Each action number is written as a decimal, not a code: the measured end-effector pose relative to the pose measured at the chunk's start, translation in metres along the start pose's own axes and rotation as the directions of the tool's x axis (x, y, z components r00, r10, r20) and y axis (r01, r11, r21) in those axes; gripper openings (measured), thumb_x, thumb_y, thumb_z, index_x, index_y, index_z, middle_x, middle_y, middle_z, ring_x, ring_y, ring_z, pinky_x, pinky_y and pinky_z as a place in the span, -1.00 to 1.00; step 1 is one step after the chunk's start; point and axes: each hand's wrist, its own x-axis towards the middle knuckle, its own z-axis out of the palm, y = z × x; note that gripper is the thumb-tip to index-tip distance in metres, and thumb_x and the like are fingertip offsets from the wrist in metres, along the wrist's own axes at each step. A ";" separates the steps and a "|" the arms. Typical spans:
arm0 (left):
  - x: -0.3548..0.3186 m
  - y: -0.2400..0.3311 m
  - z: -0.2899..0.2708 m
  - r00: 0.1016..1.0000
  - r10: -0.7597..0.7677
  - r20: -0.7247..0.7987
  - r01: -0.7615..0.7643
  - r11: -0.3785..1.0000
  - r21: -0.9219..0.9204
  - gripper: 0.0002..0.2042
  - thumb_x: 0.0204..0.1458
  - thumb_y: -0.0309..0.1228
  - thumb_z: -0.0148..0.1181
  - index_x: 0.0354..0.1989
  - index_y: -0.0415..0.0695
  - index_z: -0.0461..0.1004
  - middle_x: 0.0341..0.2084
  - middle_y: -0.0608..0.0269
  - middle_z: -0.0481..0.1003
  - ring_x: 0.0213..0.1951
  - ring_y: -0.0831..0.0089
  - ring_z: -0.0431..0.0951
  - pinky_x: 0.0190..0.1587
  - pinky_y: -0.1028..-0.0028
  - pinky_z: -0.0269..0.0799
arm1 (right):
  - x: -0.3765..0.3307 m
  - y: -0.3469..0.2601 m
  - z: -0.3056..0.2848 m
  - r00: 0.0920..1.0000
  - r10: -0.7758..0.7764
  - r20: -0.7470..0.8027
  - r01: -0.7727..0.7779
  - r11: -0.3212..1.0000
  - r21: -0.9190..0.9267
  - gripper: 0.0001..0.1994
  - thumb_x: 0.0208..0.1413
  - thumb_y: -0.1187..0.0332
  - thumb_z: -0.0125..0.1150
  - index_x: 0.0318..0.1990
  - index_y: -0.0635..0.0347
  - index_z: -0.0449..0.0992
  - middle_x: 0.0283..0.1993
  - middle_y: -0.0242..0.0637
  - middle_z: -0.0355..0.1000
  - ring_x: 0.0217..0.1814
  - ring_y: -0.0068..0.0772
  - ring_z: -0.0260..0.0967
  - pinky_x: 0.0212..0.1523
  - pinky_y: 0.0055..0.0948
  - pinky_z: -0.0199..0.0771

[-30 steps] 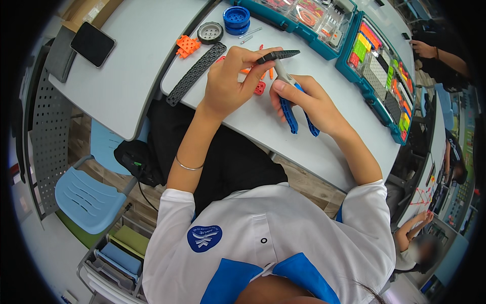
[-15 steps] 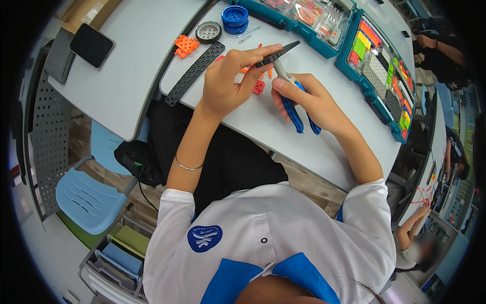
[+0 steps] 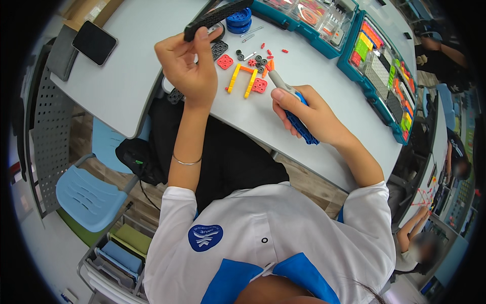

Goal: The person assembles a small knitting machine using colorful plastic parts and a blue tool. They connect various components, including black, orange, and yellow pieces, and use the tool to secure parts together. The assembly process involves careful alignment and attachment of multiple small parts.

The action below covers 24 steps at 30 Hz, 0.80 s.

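My left hand (image 3: 190, 68) is raised over the table's left part, its fingers closed on one end of a long black strip (image 3: 217, 19) that slants up to the right. My right hand (image 3: 304, 111) grips pliers with grey jaws (image 3: 278, 80) and blue handles (image 3: 298, 124). A small red bit shows at the jaw tips. Left of the pliers lies a frame of yellow and orange pieces (image 3: 233, 78). Beside it are two red square plates (image 3: 225, 62), several small black rings (image 3: 264, 62) and several red pins (image 3: 269, 52). A dark perforated strip (image 3: 219, 49) is partly hidden by my left hand.
Blue wheel rims (image 3: 239, 21) stand at the far side. Two teal cases (image 3: 344, 66) of sorted pieces lie open at the back right. A phone (image 3: 95, 43) rests on the adjoining left table. Other people are at the right edge.
My left hand has moved left and up with the black strip, away from the pliers, uncovering the yellow frame and small pieces. The pliers' handles have come together.
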 end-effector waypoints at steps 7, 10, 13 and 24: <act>0.013 0.022 -0.012 0.992 0.049 -0.118 -0.032 0.989 0.146 -0.70 0.24 -0.48 0.16 0.06 -0.32 0.27 -0.28 0.13 0.49 -0.26 0.60 0.53 -0.21 0.63 0.50 | 0.031 0.025 -0.029 0.999 -0.008 -0.035 0.017 0.957 0.290 -0.51 0.36 -0.10 -0.10 -0.41 0.15 0.38 -0.66 -0.41 0.30 -0.73 -0.67 0.24 -0.71 -0.66 0.27; 0.033 0.031 -0.033 0.990 -0.111 -0.082 0.126 0.969 0.213 -0.72 0.32 -0.38 0.06 0.12 -0.24 0.45 -0.39 0.35 0.46 -0.39 0.71 0.38 -0.35 0.69 0.28 | 0.040 0.037 -0.046 0.995 -0.088 0.046 0.063 0.917 0.394 -0.55 0.36 -0.07 -0.09 -0.18 0.20 0.43 -0.62 -0.32 0.35 -0.72 -0.62 0.29 -0.70 -0.65 0.34; 0.043 0.035 -0.041 0.916 -0.363 0.174 0.278 0.883 0.380 -0.74 0.30 -0.36 0.13 0.08 -0.14 0.60 -0.49 0.52 0.43 -0.49 0.78 0.24 -0.46 0.72 0.11 | 0.041 0.033 -0.044 0.992 -0.120 0.031 0.100 0.925 0.365 -0.56 0.38 -0.02 -0.11 -0.04 0.24 0.42 -0.58 -0.30 0.38 -0.69 -0.58 0.33 -0.68 -0.62 0.37; 0.025 0.024 -0.040 0.755 -0.505 0.418 -0.018 0.622 0.783 -0.75 -0.08 -0.36 0.45 -0.19 -0.09 0.68 -0.46 0.31 0.52 -0.43 0.46 0.43 -0.31 0.46 0.40 | 0.039 0.032 -0.035 0.998 -0.042 -0.036 0.052 0.937 0.345 -0.56 0.40 0.19 -0.08 0.33 0.12 0.15 -0.39 -0.14 0.49 -0.52 -0.34 0.54 -0.49 -0.41 0.60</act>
